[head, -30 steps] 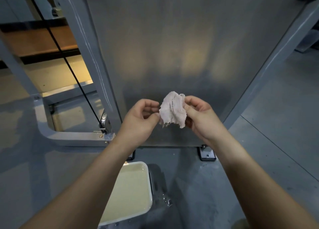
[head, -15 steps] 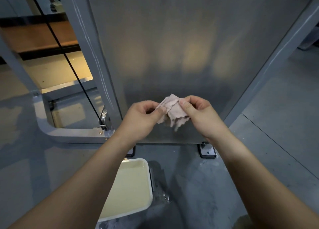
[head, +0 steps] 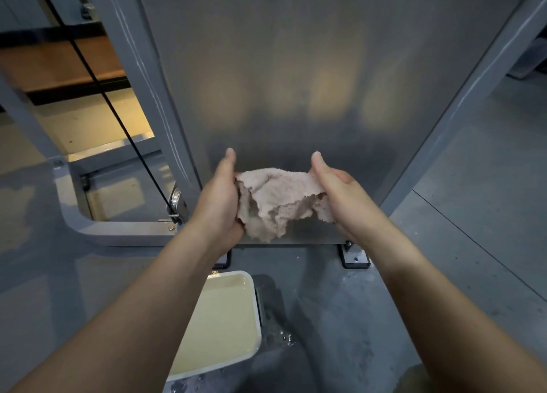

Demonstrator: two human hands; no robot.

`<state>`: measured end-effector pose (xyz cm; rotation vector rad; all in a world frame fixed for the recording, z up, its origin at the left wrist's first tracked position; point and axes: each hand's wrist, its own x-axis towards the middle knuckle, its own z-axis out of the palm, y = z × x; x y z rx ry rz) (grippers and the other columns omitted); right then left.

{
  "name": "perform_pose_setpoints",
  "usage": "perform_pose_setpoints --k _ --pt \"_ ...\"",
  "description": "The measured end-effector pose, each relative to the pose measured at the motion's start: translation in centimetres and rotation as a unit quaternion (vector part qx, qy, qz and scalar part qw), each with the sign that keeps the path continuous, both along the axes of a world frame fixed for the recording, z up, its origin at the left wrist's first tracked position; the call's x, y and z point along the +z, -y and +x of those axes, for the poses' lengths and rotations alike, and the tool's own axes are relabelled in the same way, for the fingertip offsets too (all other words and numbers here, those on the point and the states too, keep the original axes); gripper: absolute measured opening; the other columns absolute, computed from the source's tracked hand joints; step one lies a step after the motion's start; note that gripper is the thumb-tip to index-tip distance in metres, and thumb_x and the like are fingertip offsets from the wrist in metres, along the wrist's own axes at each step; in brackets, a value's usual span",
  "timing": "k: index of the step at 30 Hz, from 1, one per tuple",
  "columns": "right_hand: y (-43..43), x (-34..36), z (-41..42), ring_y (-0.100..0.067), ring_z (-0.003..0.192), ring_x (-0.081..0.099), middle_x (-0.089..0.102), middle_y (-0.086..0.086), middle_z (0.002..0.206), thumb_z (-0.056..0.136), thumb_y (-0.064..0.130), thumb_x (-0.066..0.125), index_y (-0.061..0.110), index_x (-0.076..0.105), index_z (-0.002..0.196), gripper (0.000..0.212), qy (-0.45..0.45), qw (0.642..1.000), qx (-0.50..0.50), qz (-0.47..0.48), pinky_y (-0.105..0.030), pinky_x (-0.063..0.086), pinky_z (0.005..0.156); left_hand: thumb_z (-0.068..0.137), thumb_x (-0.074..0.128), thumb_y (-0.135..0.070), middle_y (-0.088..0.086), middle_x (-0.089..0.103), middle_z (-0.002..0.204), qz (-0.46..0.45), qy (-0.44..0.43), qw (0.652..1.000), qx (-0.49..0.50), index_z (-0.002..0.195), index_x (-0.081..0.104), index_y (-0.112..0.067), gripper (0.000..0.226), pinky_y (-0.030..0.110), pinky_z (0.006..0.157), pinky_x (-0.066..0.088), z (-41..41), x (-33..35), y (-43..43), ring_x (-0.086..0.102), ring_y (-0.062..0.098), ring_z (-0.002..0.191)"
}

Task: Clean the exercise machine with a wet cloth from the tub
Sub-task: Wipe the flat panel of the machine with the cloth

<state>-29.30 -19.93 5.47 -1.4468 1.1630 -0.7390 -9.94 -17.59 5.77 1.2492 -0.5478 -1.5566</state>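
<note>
A pale pink cloth (head: 278,200) is stretched out between both hands, in front of the lower part of the exercise machine's grey metal panel (head: 296,67). My left hand (head: 219,203) grips its left edge with the thumb pointing up. My right hand (head: 340,194) grips its right edge, thumb also raised. The cloth hangs ragged below the hands. On the floor beneath my left forearm stands a white tub (head: 254,304) of cloudy yellowish water.
The machine's grey frame (head: 124,233) curves along the floor at left, with a black cable (head: 118,120) running down to a pulley (head: 176,200). Two black feet (head: 353,258) sit under the panel. Water is splashed on the grey floor (head: 284,336) beside the tub.
The cloth was bunched between my fingertips; now my hands have moved apart and spread it wide. The view has shifted slightly closer to the panel.
</note>
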Motion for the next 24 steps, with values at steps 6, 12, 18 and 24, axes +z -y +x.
perform_pose_setpoints --k 6,12,18,24 --pt "0.3 -0.8 0.0 -0.009 0.11 0.066 0.065 0.007 0.128 0.081 0.018 0.087 0.035 0.051 0.138 0.07 0.015 0.993 0.077 -0.091 -0.029 0.053 0.099 0.092 0.046 -0.029 0.026 0.064 0.115 -0.001 0.011 0.998 -0.061 0.117 0.066 -0.003 0.041 0.061 0.103 0.047 0.6 0.2 -0.4 0.063 0.041 0.104" --pt "1.3 -1.2 0.7 -0.014 0.067 0.058 0.065 0.0 0.074 0.103 0.023 0.062 0.01 0.067 0.087 0.02 -0.006 0.992 -0.058 -0.108 -0.034 0.049 0.066 0.087 0.045 -0.007 0.014 0.068 0.084 -0.013 0.059 0.996 -0.061 0.087 0.066 -0.006 0.021 0.04 0.074 0.056 0.8 0.0 -0.8 0.067 0.032 0.076" --pt "1.7 -1.8 0.7 -0.021 0.071 0.062 0.073 -0.014 0.083 0.105 0.05 0.047 -0.001 0.067 0.099 0.055 -0.069 0.988 -0.14 -0.016 -0.05 0.057 0.078 0.098 0.058 -0.012 0.013 0.075 0.088 -0.016 0.085 0.993 -0.076 0.102 0.07 -0.007 0.014 0.034 0.062 0.058 1.1 -0.3 -0.9 0.073 0.028 0.076" --pt "1.1 -0.6 0.5 -0.027 0.082 0.074 0.077 -0.012 0.094 0.104 0.053 0.049 0.027 0.052 0.131 0.038 0.087 0.962 -0.106 0.235 -0.033 0.059 0.064 0.108 0.051 -0.021 0.021 0.073 0.101 0.035 0.081 0.996 0.004 0.134 0.058 -0.006 0.031 0.034 0.061 0.061 2.0 -0.9 -0.6 0.075 0.025 0.077"
